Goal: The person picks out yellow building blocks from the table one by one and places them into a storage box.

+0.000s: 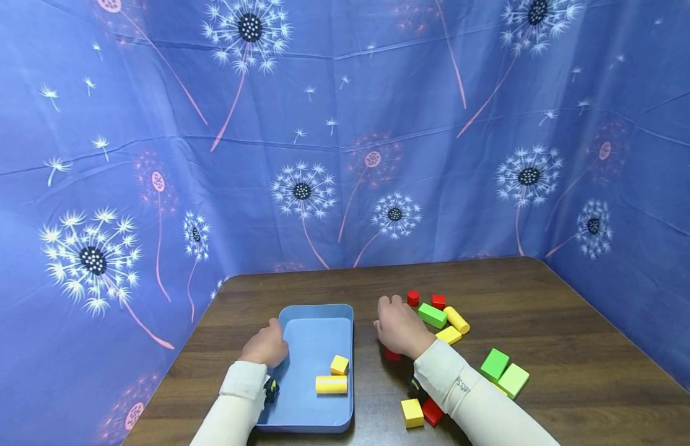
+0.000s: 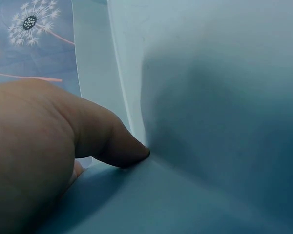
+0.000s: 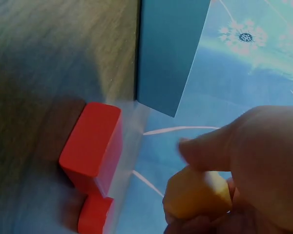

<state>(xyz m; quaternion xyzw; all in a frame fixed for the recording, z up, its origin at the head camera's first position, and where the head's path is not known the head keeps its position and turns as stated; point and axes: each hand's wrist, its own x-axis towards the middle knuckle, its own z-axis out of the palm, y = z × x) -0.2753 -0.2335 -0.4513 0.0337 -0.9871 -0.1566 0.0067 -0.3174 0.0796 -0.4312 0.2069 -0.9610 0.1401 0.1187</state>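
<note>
My left hand (image 1: 266, 345) grips the left wall of a blue tray (image 1: 308, 341). In the left wrist view the thumb (image 2: 112, 141) presses inside the tray, and the other fingers are mostly hidden behind the wall. A yellow cube (image 1: 339, 364) and a yellow cylinder (image 1: 331, 384) lie in the tray near its right wall. To the right of the tray, my right hand (image 1: 402, 327) is above the table. It holds a yellow block (image 3: 198, 195) between thumb and fingers, seen in the right wrist view; its full shape is partly covered. A red block (image 3: 90, 141) stands close by.
Beyond the right hand lie a red cylinder (image 1: 413, 298), a red block (image 1: 438, 301), a green block (image 1: 432, 316) and yellow pieces. Two green blocks (image 1: 495, 365) sit farther right. A yellow cube (image 1: 412, 414) lies near the right forearm. A blue patterned cloth (image 1: 345, 186) hangs behind the table.
</note>
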